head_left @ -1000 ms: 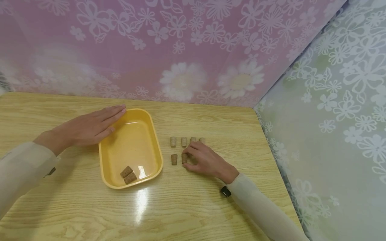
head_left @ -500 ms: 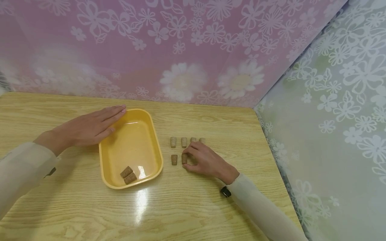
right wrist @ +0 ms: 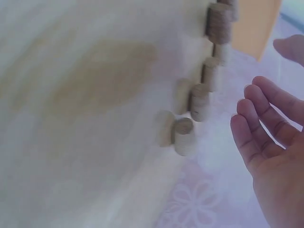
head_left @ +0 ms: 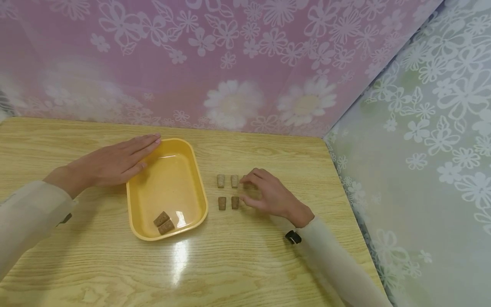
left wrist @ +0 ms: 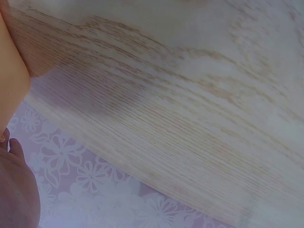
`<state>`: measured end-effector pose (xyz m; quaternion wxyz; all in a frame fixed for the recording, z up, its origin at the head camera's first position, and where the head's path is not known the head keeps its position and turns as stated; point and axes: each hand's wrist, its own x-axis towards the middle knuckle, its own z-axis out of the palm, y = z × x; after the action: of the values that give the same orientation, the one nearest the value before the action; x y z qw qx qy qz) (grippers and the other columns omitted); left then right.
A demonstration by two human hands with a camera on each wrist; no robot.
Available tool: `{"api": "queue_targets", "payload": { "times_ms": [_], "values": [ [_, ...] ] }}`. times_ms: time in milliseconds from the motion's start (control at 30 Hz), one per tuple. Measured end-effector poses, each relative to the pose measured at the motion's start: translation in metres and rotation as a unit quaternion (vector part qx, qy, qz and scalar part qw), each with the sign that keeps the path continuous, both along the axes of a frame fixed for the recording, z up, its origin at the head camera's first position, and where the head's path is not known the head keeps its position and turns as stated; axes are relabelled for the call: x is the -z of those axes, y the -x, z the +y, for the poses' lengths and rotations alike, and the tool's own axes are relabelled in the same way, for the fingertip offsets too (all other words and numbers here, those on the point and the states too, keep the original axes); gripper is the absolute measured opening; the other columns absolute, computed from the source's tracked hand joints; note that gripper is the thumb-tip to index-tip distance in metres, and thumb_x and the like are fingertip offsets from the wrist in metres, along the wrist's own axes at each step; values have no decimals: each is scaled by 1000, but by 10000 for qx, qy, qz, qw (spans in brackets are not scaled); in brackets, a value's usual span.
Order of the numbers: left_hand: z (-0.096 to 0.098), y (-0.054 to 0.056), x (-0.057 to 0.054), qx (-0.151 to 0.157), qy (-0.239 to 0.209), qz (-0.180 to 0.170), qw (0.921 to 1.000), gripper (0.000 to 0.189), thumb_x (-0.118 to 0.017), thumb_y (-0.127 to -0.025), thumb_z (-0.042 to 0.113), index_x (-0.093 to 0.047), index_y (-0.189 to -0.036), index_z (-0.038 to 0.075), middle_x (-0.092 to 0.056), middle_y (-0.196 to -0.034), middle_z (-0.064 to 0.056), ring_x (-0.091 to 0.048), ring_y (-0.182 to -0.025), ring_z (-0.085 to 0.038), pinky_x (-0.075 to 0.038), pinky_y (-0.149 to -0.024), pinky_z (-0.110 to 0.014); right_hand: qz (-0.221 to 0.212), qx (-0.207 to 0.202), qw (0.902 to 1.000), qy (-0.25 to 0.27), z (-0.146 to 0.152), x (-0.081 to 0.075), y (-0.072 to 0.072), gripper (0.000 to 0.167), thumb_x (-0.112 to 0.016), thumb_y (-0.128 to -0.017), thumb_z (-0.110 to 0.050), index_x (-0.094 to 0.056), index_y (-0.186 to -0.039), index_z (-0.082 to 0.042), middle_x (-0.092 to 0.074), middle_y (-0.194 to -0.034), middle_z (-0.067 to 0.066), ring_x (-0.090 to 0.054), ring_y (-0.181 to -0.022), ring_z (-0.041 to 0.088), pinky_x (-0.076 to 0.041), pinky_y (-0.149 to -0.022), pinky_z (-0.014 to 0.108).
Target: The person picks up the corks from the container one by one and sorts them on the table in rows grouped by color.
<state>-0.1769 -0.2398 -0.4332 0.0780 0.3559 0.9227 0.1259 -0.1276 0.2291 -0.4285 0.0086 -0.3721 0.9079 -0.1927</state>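
Note:
My left hand (head_left: 109, 164) lies with straight fingers over the left rim of a yellow tray (head_left: 165, 183). Two brown corks (head_left: 166, 227) lie side by side in the tray's near end. Right of the tray, a front row has two darker corks (head_left: 235, 203). Two paler corks (head_left: 220, 181) show in the row behind; the rest of that row is hidden by my right hand (head_left: 274, 194). That hand holds nothing, its fingers loosely bent and fingertips just right of the corks. In the right wrist view, several corks (right wrist: 184, 135) stand beside the spread fingers (right wrist: 244, 137).
The wood-grain table (head_left: 215, 264) meets a pink flowered backdrop (head_left: 172, 64) at the back and a pale flowered one (head_left: 429, 170) on the right. A black band (head_left: 293, 237) sits at my right wrist.
My right hand has let go of the darker cork at the right of the front row and drawn back to the right. The left hand and tray stay put.

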Motion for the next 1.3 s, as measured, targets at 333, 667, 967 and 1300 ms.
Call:
{"api": "queue_targets", "payload": {
  "times_ms": [333, 667, 967, 1300],
  "values": [
    [0, 0, 0, -159, 47, -183, 9997, 72, -46, -118, 35, -10, -178, 21, -6, -186, 0, -13, -171, -32, -12, -141, -43, 76, -510, 9972, 540, -27, -15, 7, 29, -78, -102, -24, -76, -124, -6, -72, -117, 8, -65, -110, 20, -58, -92, 38],
    [0, 1, -1, -163, 21, -234, 9996, 71, -45, -118, 36, -9, -178, 23, -5, -186, 0, -13, -171, -33, -18, -139, -52, 502, -1491, 9864, 466, -86, -22, 5, 28, -79, -101, -26, -77, -121, -6, -73, -113, 5, -66, -102, 20, -56, -91, 29],
    [0, 0, 0, -97, -86, -121, 9998, 70, -46, -118, 34, -12, -178, 23, -9, -186, -2, -18, -170, -37, -23, -137, -57, 340, -1776, 9835, 79, -123, -23, 3, 32, -80, -100, -30, -76, -124, -9, -72, -118, 0, -63, -108, 17, -53, -98, 25],
    [-1, 1, 1, -89, -14, -44, 9999, 70, -47, -118, 33, -13, -178, 21, -9, -186, -1, -18, -170, -35, -26, -135, -59, -210, -1975, 9800, -120, -146, -14, 2, 29, -79, -102, -29, -76, -123, -10, -69, -116, 0, -59, -106, 14, -50, -94, 22]
  ]
}}
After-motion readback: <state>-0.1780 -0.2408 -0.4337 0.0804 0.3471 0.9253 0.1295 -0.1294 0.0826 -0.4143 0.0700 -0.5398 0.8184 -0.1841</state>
